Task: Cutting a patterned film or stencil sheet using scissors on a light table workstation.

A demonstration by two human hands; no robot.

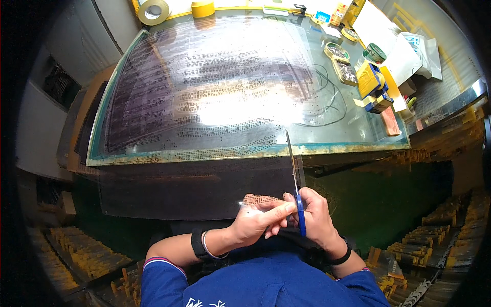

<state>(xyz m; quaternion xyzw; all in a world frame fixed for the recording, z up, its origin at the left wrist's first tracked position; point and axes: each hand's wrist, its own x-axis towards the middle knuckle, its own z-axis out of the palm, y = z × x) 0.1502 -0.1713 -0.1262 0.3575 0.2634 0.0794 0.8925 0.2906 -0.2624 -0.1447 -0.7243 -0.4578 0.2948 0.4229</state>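
A large clear film sheet point(169, 123) with rows of small dark print lies on the glass-topped table point(353, 123) and hangs over its front edge. My left hand point(261, 220) is closed at the sheet's near right corner. Printed film shows over its fingers; whether this is a cut piece or part of the sheet, I cannot tell. Closed around the blue handles of a pair of scissors point(299, 217) is my right hand point(318, 215). The long blades point away from me, along the sheet's right edge. Both hands are close together, the left thumb beside the handles.
Wide tape rolls point(153, 11) stand at the far left. On the right are a tape dispenser point(376, 87), round tins point(336, 50), a green-lidded jar point(374, 53) and a pink block point(389, 122). A thin dark cord point(335, 94) curls across the glass. Racks of yellowish pieces point(429, 230) stand low right.
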